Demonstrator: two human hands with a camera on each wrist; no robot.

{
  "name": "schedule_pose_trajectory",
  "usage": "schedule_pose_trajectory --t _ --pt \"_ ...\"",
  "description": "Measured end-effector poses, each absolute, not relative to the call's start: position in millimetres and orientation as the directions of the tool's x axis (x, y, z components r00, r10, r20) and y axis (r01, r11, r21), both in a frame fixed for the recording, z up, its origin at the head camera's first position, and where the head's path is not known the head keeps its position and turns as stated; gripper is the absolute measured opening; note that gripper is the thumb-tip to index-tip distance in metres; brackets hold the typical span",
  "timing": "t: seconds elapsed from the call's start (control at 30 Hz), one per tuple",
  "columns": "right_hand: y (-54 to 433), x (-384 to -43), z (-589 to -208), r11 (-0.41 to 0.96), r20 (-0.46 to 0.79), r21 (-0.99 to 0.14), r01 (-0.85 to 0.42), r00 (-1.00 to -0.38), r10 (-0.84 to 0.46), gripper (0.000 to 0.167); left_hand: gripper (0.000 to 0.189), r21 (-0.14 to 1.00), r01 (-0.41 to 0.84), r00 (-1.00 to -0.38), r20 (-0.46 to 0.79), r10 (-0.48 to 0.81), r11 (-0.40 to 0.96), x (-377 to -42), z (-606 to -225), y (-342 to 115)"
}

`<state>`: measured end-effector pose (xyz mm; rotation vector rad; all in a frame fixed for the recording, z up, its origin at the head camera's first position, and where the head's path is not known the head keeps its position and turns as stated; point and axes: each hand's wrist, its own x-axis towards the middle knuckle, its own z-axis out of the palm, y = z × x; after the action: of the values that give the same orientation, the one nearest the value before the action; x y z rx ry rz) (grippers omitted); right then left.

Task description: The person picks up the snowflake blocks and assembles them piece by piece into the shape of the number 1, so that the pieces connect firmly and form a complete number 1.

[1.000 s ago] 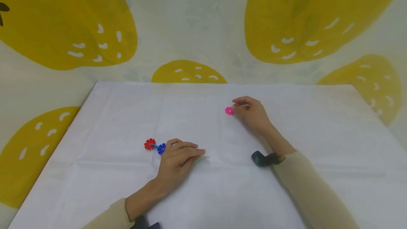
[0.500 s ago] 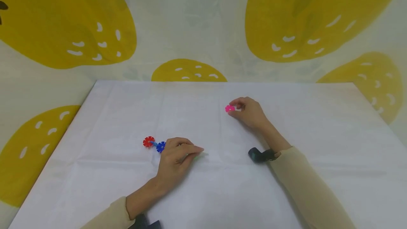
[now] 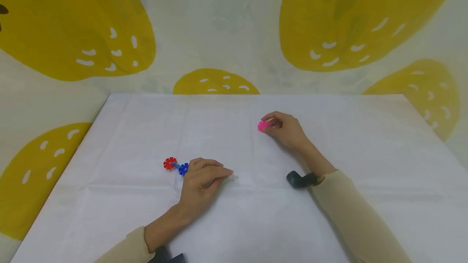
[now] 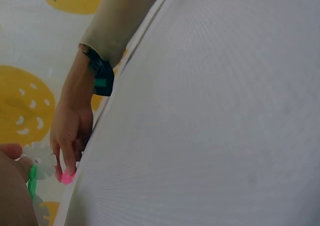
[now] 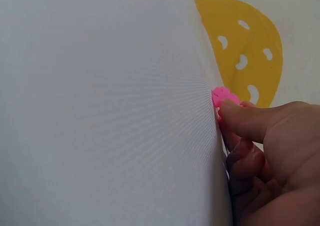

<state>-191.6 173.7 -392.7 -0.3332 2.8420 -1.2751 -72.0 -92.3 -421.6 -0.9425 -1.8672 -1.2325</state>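
Note:
My left hand pinches a chain of notched plastic discs, low over the table's middle. At its left end are a red disc, a light blue disc and a blue disc. Past the fingertips, the left wrist view shows a green disc edge-on and a whitish see-through disc. The palm hides the chain's middle. Farther back and to the right, my right hand pinches a pink notched disc between thumb and fingers. The pink disc is apart from the chain.
A white cloth with faint creases covers the table. Behind it hangs a pale curtain printed with big yellow fruit. A dark wrist device sits on the right wrist; another shows at the left sleeve.
My right hand has changed its hold on the pink disc, thumb and fingers now pinching its near side. The left hand and chain have hardly moved.

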Motion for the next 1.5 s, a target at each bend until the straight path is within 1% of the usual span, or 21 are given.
schedule_pose_trajectory --t 0.1,0.23,0.37,0.53,0.73,0.83,0.97,1.07,1.33,1.5 --pt "175.3 -191.4 -394.1 0.642 0.093 -0.739 -0.206 -0.974 -0.205 0.025 0.022 0.420 0.864 -0.478 0.857 0.191 0.277 -72.8 -421.7 -91.8" --pt "176.5 -190.8 -394.6 0.636 0.112 -0.737 -0.229 -0.969 -0.219 0.027 0.021 0.422 0.862 -0.482 0.855 0.193 0.281 -72.8 -421.4 -91.8" --pt "177.1 -189.8 -393.3 0.640 0.099 -0.737 -0.216 -0.972 -0.215 0.029 0.021 0.422 0.859 -0.484 0.853 0.194 0.288 -72.3 -420.9 -92.2" --pt "179.7 -183.3 -388.8 0.626 0.073 -0.755 -0.196 -0.974 -0.216 0.032 0.025 0.409 0.862 -0.476 0.857 0.199 0.299 -72.0 -420.9 -92.4" --pt "182.3 -163.1 -381.7 0.559 0.000 -0.817 -0.138 -0.971 -0.241 0.033 0.023 0.410 0.860 -0.479 0.853 0.208 0.304 -71.3 -422.7 -93.7" --pt "180.6 -153.5 -380.2 0.539 -0.053 -0.838 -0.082 -0.972 -0.229 0.034 0.024 0.406 0.861 -0.477 0.855 0.205 0.307 -72.1 -422.8 -94.1" --pt "176.5 -138.2 -381.3 0.464 -0.142 -0.885 0.025 -0.965 -0.219 0.035 0.024 0.405 0.861 -0.473 0.859 0.196 0.307 -72.7 -422.8 -93.8" --pt "173.0 -124.9 -383.3 0.401 -0.186 -0.913 0.075 -0.951 -0.248 0.038 0.024 0.407 0.860 -0.475 0.860 0.189 0.307 -72.3 -422.8 -93.5" --pt "155.7 -91.7 -380.9 0.327 -0.189 -0.942 0.081 -0.931 -0.312 0.038 0.025 0.427 0.852 -0.492 0.850 0.188 0.303 -71.7 -422.0 -93.9" --pt "144.9 -77.0 -383.8 0.281 -0.190 -0.956 0.089 -0.914 -0.358 0.042 0.013 0.422 0.853 -0.490 0.850 0.194 0.307 -72.2 -421.6 -93.7"
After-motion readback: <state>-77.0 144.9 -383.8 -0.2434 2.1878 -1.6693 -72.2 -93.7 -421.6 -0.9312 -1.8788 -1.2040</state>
